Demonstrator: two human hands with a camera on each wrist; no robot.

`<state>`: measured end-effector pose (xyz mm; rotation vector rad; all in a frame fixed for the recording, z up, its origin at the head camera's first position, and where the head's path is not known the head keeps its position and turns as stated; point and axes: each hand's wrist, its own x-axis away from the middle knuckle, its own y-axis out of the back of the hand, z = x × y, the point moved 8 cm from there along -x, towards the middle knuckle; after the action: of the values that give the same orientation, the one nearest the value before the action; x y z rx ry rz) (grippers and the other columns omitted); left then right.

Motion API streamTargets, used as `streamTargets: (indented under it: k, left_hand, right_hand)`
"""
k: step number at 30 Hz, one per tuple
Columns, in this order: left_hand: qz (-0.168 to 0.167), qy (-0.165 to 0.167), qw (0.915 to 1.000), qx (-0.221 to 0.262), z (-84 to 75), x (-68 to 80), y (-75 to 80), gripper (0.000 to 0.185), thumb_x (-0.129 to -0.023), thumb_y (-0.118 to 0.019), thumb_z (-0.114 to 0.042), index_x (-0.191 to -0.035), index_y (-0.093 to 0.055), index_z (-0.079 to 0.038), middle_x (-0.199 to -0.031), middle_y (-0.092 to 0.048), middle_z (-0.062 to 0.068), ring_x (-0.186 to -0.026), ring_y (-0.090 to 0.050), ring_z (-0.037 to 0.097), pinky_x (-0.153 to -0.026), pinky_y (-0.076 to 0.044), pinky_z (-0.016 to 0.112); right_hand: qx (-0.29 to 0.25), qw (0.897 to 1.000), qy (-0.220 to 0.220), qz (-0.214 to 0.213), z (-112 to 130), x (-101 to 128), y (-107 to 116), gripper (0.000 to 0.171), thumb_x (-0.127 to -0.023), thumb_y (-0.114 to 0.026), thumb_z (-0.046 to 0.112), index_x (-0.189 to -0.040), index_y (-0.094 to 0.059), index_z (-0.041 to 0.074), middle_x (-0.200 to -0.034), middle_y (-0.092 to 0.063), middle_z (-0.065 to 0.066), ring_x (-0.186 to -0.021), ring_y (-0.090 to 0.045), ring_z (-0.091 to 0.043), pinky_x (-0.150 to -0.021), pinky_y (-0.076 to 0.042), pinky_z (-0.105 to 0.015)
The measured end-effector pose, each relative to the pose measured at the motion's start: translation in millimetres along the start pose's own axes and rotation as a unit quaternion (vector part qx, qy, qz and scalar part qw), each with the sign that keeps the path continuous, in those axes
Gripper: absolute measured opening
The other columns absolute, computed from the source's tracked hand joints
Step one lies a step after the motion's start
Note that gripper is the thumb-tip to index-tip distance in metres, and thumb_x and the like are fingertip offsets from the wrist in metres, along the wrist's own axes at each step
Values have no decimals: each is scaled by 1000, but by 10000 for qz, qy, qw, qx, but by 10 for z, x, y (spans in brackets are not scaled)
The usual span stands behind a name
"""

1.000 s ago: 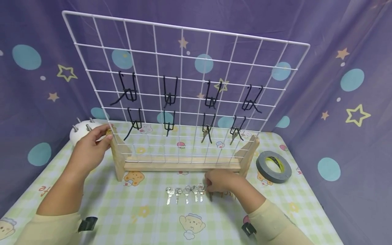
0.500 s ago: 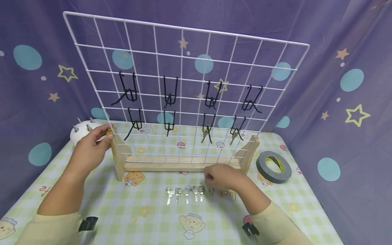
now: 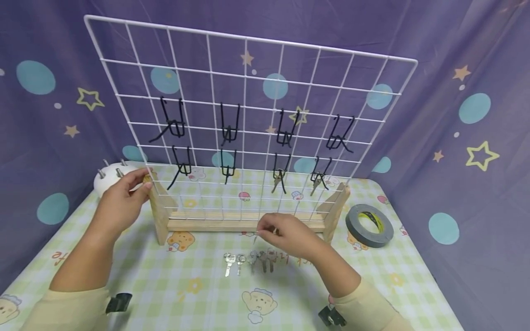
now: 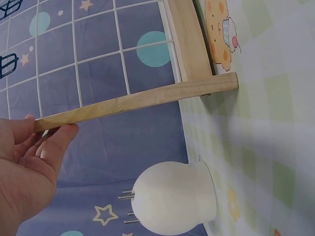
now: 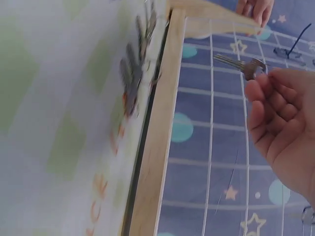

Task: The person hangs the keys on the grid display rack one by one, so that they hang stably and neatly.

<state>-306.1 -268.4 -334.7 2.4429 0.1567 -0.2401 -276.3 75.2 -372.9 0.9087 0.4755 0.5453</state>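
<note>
My L hand (image 3: 124, 202) grips rack (image 3: 215, 225) @ L post (image 4: 138, 101); in front of rack, R hand (image 3: 285, 234) pinches 1 key (image 5: 252, 69), loose keys (image 3: 252, 260) on tbl (image 3: 207, 310).

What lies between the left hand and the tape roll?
In the head view, the wooden stand and its white grid; the left hand grips the stand's left end. The right hand, holding a key, is also there, in front of it.

on the checked table (image 3: 207, 308): 5 keys (image 3: 229, 265), a wooden-footed rack (image 3: 215, 225), grey tape (image 3: 374, 239), a white pronged object (image 3: 103, 184).
</note>
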Motion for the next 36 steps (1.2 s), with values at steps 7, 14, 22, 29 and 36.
streamTargets:
  k: [7,14,22,29,36]
  left_hand:
    - [12,16,10000,8,2,-5,-13,54,-106,-42,-34,-151,-35,-7,-148,-44,23,-123,-54,44,-92,-55,27]
    - [15,51,10000,-24,18,-9,-13,55,-105,-42,-35,-152,-34,-7,-148,-43,24,-123,-54,45,-93,-55,31]
    - [19,57,10000,10,28,-10,-13,55,-105,-42,-36,-152,-33,-8,-149,-43,23,-123,-54,44,-87,-56,16]
    - [4,50,10000,39,53,-6,-7,55,-105,-42,-36,-152,-34,-8,-149,-43,23,-123,-54,44,-84,-54,8]
    - [7,43,10000,68,65,-24,-21,55,-105,-42,-36,-152,-34,-9,-150,-42,23,-124,-53,45,-86,-56,14]
  right_hand:
    - [-1550,9874,16,-310,201,-110,66,11,-99,-59,34,-101,-64,25,-87,-67,8,-76,-62,-8,-66,-58,-26]
    - [-2613,9617,157,-809,420,-269,193,12,-98,-63,29,-101,-65,17,-86,-67,-5,-85,-66,-17,-64,-58,-31]
    - [-2914,9468,508,-1265,623,-438,304,12,-99,-60,26,-102,-65,14,-89,-66,-5,-77,-65,-21,-64,-59,-38]
    - [-3269,9250,952,-1690,731,-517,433,9,-99,-59,14,-101,-63,5,-89,-64,-14,-75,-63,-26,-58,-57,-30]
    - [-3386,9181,890,-1860,710,-582,468,11,-99,-59,15,-100,-63,5,-89,-63,-18,-74,-63,-32,-57,-59,-32]
